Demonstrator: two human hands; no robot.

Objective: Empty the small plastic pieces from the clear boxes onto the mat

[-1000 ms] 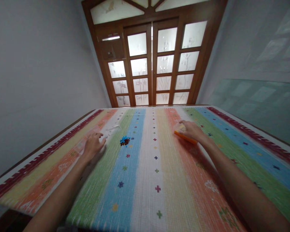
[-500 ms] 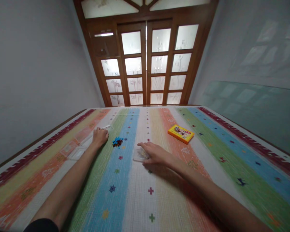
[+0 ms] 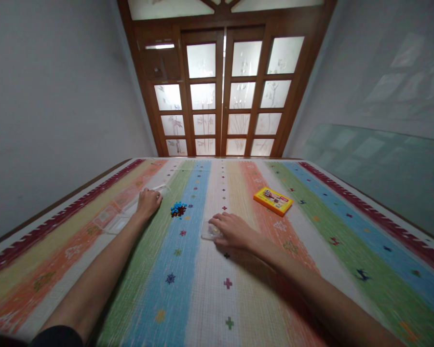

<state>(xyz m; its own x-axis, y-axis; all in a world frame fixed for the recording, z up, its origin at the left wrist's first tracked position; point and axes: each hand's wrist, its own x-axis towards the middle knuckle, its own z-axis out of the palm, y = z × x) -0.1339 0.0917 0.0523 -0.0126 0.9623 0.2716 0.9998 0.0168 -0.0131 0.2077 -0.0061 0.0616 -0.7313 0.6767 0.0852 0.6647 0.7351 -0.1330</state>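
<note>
My left hand (image 3: 149, 202) is closed, its fingers curled down at the near side of a clear plastic container (image 3: 163, 189). What its fingertips hold, if anything, is hidden. My right hand (image 3: 235, 231) reaches over a small clear plastic box (image 3: 207, 231) that lies flat on the cloth. Its fingers are bent down into the box, among small pale contents that are too blurred to name. Between the two hands lies a loose pile of small blue and dark brown pieces (image 3: 178, 209).
More clear plastic containers (image 3: 106, 218) lie left of my left forearm. A yellow-orange box (image 3: 273, 201) with a printed picture lies beyond my right hand. A striped cloth (image 3: 181, 299) covers the table. Wooden doors (image 3: 222, 91) with glass panes stand behind it.
My right hand's fingers, stretched out before, have bent down into the small clear box. My left hand stays at its container. The whole view has shifted slightly.
</note>
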